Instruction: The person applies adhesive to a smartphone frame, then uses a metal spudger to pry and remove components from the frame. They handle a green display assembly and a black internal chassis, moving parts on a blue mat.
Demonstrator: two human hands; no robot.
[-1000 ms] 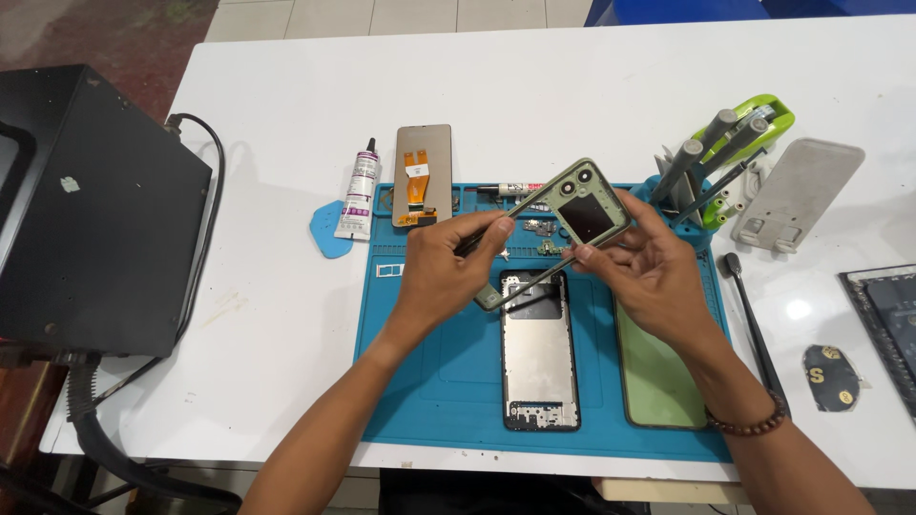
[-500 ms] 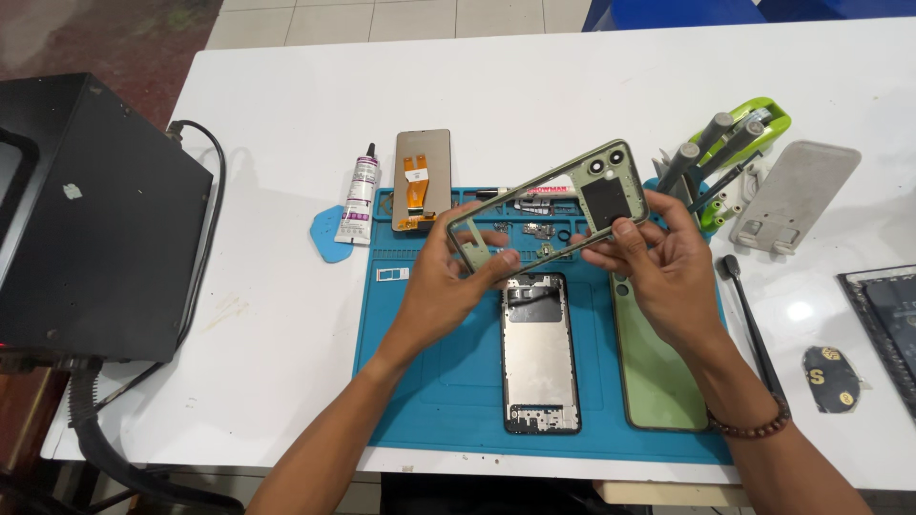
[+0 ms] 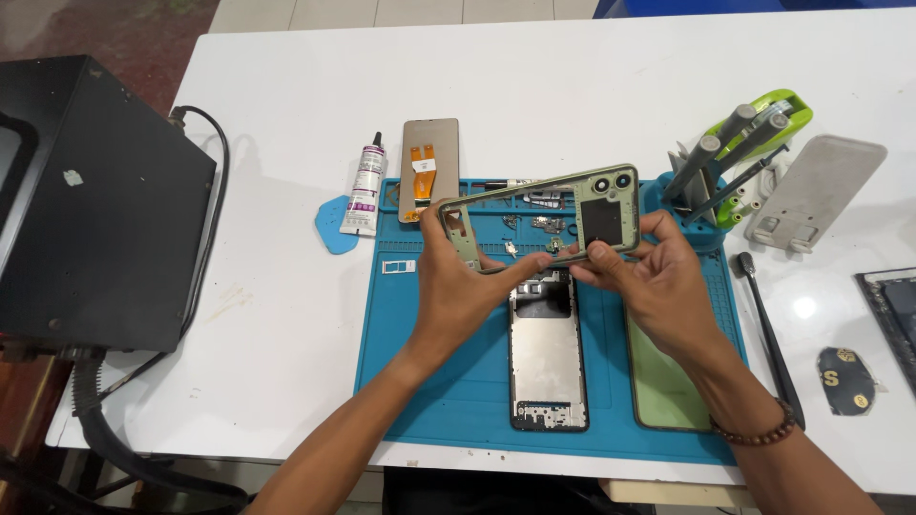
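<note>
Frame held over the mat

Mat (image 3: 429,381), blue, lay beneath my hands, the bare chassis (image 3: 546,358) flat on it. Above, I held the green mid-frame (image 3: 534,219) level, left hand (image 3: 458,286) clamped on its open end, right hand (image 3: 658,281) pinching the camera end.

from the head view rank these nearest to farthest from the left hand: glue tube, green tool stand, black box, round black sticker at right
1. glue tube: just up and left of the left hand, beside the blue mat.
2. black box: far left of the table.
3. green tool stand: upper right, past the right hand.
4. round black sticker: far right edge.
</note>
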